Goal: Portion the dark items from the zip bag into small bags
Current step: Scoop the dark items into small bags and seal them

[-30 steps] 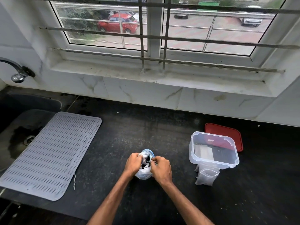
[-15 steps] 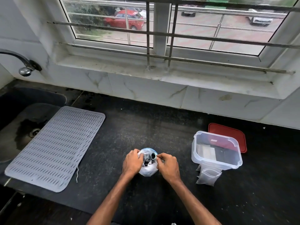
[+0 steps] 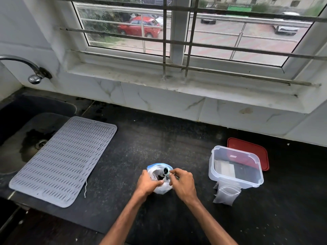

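Head view: zip bag (image 3: 160, 187) upright on counter (image 3: 141, 147), left hand (image 3: 147, 182) fingers gripping its rim, right hand (image 3: 183, 183) fingers pinching the opposite rim beside a dark item (image 3: 165, 171); step judged: opening for extraction; next calls for fetching small bags (image 3: 225, 194) lying rightward.

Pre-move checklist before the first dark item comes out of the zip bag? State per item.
1. Zip bag mouth open: ok, it gapes upward.
2. Left hand steadies the bag: ok, its grip is on the bag's side.
3. Right hand at the mouth: ok, it pinches the rim beside a dark item.
4. Small bags at hand: ok, they lean against the clear container.
5. A small bag opened to receive: not ok, none is held and both hands are on the zip bag.
6. Number of dark items inside: cannot tell.
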A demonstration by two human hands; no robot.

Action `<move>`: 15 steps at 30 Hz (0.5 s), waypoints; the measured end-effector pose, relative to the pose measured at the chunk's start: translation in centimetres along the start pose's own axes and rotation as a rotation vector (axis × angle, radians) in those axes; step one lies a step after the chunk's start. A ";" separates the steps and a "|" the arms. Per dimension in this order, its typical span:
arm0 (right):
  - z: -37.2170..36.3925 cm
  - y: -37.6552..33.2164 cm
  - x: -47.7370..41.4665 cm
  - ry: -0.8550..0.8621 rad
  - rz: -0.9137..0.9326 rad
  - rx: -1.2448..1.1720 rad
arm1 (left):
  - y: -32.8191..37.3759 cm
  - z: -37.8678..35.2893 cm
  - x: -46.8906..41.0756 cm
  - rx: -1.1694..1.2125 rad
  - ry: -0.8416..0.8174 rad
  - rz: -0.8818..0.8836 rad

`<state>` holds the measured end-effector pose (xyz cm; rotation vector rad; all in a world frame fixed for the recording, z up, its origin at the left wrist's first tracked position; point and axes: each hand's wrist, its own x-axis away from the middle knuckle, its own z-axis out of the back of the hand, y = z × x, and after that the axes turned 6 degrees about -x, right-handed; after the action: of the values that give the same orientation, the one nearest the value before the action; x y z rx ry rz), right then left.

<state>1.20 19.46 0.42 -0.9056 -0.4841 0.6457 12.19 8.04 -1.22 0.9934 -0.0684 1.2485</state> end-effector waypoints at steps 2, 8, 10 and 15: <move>-0.1 -0.3 0.2 -0.042 0.014 -0.026 | 0.1 -0.4 0.4 -0.009 0.057 -0.023; -0.5 0.8 0.9 -0.043 0.047 0.180 | 0.4 -0.7 1.3 0.015 0.078 -0.009; -0.4 0.8 1.0 -0.049 0.069 0.289 | 0.4 -0.6 1.4 -0.011 0.083 0.004; -0.1 1.5 1.2 -0.097 -0.009 0.183 | 0.7 -0.9 1.7 -0.003 0.110 0.022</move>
<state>1.65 20.93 -0.70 -0.7017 -0.5064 0.7162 11.85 9.86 -0.47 0.9216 0.0048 1.3208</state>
